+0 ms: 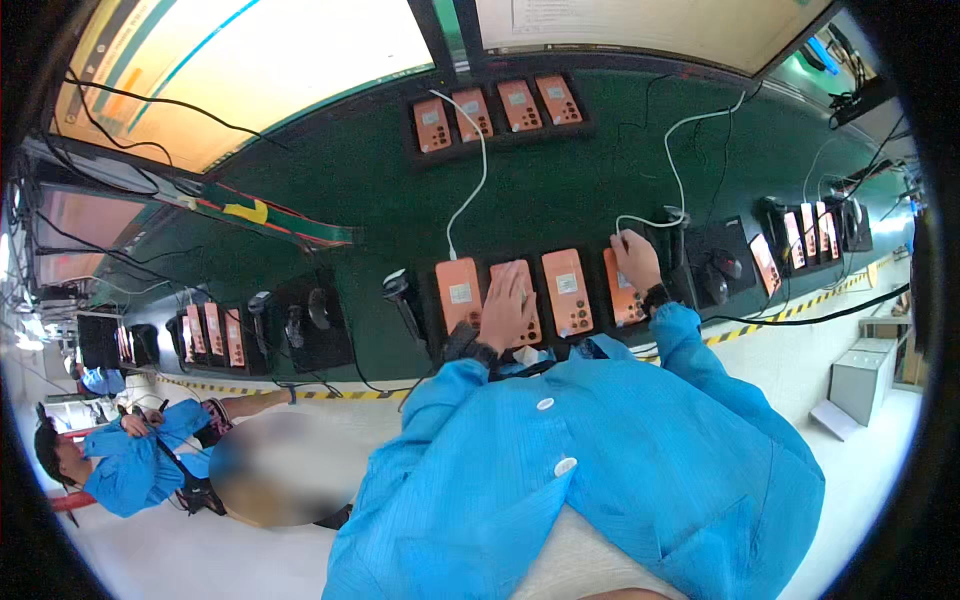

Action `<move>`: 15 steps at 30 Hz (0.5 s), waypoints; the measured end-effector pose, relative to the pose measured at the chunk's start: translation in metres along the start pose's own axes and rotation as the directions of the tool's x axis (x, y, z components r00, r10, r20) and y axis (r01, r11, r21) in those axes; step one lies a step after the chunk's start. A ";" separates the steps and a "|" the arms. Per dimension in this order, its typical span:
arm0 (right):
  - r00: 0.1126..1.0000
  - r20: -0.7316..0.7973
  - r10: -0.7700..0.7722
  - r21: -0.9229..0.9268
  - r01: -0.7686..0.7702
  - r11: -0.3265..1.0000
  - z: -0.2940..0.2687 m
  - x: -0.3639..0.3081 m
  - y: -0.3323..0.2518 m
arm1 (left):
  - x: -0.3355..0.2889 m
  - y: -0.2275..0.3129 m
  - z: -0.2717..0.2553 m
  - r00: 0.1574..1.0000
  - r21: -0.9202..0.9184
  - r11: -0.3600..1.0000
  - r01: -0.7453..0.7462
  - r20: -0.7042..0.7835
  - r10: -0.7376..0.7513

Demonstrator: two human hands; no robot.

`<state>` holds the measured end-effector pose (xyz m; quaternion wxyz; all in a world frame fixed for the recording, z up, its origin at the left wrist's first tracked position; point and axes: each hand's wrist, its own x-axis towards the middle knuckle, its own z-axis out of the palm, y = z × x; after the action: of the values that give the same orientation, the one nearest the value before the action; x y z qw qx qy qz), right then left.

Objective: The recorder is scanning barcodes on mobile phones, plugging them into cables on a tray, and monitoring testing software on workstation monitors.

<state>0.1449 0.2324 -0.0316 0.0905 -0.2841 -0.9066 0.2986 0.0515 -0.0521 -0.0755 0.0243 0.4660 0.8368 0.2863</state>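
Observation:
Four orange phones with labels lie in a row in a dark tray at the table's near edge. My left hand (507, 308) rests flat, fingers stretched, over the second phone (531, 326), partly hiding it. At the top end of the fourth phone (619, 296), my right hand (638, 263) has its fingers closed around the end of a white cable (681, 180); the plug itself is hidden. Another white cable (484, 160) runs to the top of the first phone (459, 291). Between my hands lies the third phone (567, 290), with no cable at it.
Farther back, a dark tray holds several orange phones (520, 106) beneath two monitors (270, 70). A handheld scanner (403, 300) stands left of the row; a mouse (716, 285) is at the right. Similar phone trays line both sides. A seated person (140, 455) in blue is at left.

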 end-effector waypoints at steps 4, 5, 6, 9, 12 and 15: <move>1.000 -0.015 0.023 -0.227 -0.026 0.973 0.000 0.013 0.001 | 0.055 0.008 0.005 0.998 0.001 0.999 -0.049 -0.048 0.049; 0.994 0.024 0.103 -0.285 -0.092 0.954 -0.002 0.015 0.001 | 0.065 0.008 0.007 0.995 0.030 0.996 -0.084 -0.055 0.085; 0.992 0.042 0.117 -0.292 -0.100 0.951 -0.004 0.017 0.001 | 0.069 0.010 0.010 0.996 0.064 0.994 -0.089 0.005 0.089; 0.960 0.022 0.281 -0.329 -0.258 0.908 -0.010 0.023 0.008 | 0.077 0.009 0.016 0.996 0.039 0.997 -0.067 0.062 0.064; 0.932 -0.362 0.032 -0.180 -0.104 0.978 -0.019 0.018 0.032 | 0.078 0.008 0.019 0.999 -0.006 0.999 -0.046 0.018 0.046; 0.865 -0.502 -0.004 -0.227 -0.127 0.966 -0.028 0.011 0.067 | 0.079 0.011 0.021 0.999 -0.006 1.000 -0.002 0.034 0.002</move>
<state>0.1758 0.2964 -0.0489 0.2746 -0.3895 -0.8734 0.1005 0.0219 0.0248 -0.0699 0.0396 0.4716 0.8349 0.2811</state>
